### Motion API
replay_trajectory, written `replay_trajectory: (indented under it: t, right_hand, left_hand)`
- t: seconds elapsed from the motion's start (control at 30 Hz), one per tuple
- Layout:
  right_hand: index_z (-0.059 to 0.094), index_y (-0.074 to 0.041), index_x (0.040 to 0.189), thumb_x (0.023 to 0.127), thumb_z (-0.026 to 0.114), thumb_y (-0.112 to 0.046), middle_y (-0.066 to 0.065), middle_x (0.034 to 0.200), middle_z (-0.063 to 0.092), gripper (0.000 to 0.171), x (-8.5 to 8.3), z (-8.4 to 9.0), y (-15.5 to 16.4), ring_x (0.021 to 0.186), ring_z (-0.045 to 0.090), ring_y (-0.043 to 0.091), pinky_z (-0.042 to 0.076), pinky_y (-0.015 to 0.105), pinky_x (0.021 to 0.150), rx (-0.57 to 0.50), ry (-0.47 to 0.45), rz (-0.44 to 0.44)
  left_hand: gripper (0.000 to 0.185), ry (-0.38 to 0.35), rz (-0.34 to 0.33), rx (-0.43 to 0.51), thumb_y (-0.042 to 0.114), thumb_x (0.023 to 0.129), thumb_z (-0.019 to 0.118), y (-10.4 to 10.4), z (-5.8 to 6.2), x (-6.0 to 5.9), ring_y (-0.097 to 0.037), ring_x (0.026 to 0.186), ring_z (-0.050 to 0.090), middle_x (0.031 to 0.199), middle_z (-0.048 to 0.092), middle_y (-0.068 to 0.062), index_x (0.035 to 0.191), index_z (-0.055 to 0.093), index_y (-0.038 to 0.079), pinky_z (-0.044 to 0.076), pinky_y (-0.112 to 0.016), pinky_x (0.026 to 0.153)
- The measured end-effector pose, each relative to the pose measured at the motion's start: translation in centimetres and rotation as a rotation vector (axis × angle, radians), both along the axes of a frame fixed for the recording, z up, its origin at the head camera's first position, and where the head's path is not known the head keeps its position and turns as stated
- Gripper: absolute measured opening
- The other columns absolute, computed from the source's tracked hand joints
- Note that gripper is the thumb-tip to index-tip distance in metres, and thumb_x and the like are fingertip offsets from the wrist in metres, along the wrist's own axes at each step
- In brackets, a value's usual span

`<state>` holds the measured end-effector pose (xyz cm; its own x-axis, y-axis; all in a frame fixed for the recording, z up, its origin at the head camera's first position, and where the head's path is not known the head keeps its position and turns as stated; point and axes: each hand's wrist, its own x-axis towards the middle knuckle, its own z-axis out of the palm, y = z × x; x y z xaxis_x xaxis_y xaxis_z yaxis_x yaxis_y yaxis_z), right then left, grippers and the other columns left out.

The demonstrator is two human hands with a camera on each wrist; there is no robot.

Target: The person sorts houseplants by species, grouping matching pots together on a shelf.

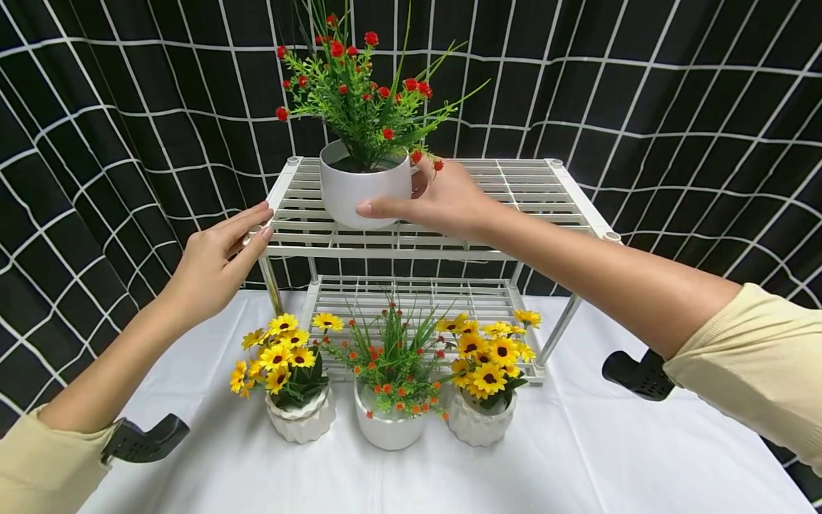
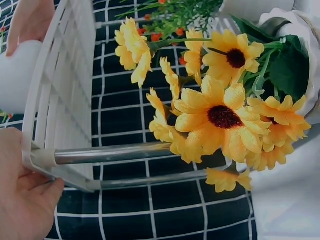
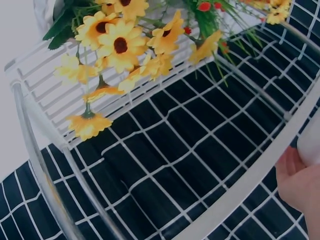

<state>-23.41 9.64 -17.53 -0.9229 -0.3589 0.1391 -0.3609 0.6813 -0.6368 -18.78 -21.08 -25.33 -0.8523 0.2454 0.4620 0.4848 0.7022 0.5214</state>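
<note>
A white pot (image 1: pixel 362 189) with a green plant and red flowers (image 1: pixel 359 86) stands on the top shelf of a white wire rack (image 1: pixel 546 187). My right hand (image 1: pixel 437 203) grips the pot's right side, thumb across its front; the pot's edge (image 3: pixel 311 145) shows beside that hand (image 3: pixel 297 187). My left hand (image 1: pixel 215 264) rests with straight fingers against the rack's front left corner (image 1: pixel 272 232); the left wrist view shows this hand (image 2: pixel 22 195) at the rack's corner (image 2: pixel 45 157), the pot (image 2: pixel 17 75) above.
Three white pots stand on the white tablecloth (image 1: pixel 578 457) before the rack: yellow sunflowers left (image 1: pixel 285 357), orange-flowered grass middle (image 1: pixel 392 371), yellow sunflowers right (image 1: pixel 488 357). The lower shelf (image 1: pixel 417 296) sits behind them. A black-and-white grid curtain (image 1: pixel 674 107) hangs behind.
</note>
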Motion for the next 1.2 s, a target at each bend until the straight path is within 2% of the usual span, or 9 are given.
replay_trajectory:
  t: [0.3,0.53,0.8,0.97,1.2]
  right_hand:
    - [0.058,-0.008,0.134,0.087,0.083,-0.049,0.012,0.12,0.075,0.067,0.2,-1.1,-0.8,0.109,0.066,0.025,0.05,0.037,0.084,-0.034,-0.024,0.026]
    - [0.058,-0.007,0.139,0.091,0.08,-0.047,0.012,0.129,0.071,0.067,0.1,-1.5,-0.7,0.118,0.064,0.026,0.051,0.041,0.095,-0.019,-0.039,0.039]
    - [0.054,-0.012,0.151,0.091,0.079,-0.051,0.012,0.138,0.068,0.075,0.2,-0.9,0.6,0.129,0.061,0.026,0.051,0.045,0.104,0.064,-0.071,0.066]
    - [0.047,-0.01,0.158,0.091,0.078,-0.05,0.016,0.149,0.06,0.084,0.5,-0.1,1.9,0.138,0.056,0.032,0.05,0.05,0.109,0.126,-0.086,0.069]
    - [0.049,-0.007,0.156,0.093,0.075,-0.048,0.014,0.156,0.054,0.079,1.3,0.0,3.5,0.143,0.052,0.035,0.047,0.057,0.112,0.138,-0.074,0.103]
  left_hand:
    - [0.047,0.023,-0.003,0.0,0.024,0.113,0.05,-0.1,-0.1,0.1,-0.044,0.14,0.054,0.161,0.047,-0.02,0.152,0.054,-0.003,0.048,-0.057,0.106]
    - [0.048,0.016,0.002,-0.002,0.025,0.113,0.049,0.0,-0.2,0.1,-0.044,0.14,0.054,0.162,0.047,-0.02,0.152,0.053,-0.002,0.048,-0.058,0.106]
    - [0.048,0.016,-0.001,-0.003,0.024,0.113,0.049,0.1,-0.2,0.1,-0.044,0.138,0.056,0.162,0.047,-0.02,0.152,0.053,-0.003,0.049,-0.058,0.106]
    - [0.047,0.022,0.002,-0.007,0.024,0.113,0.049,0.2,-0.2,0.2,-0.045,0.137,0.056,0.162,0.047,-0.021,0.152,0.053,-0.003,0.049,-0.059,0.105]
    - [0.047,0.021,-0.001,-0.008,0.023,0.113,0.049,0.2,-0.2,0.1,-0.044,0.136,0.057,0.162,0.047,-0.021,0.152,0.053,-0.004,0.049,-0.057,0.105]
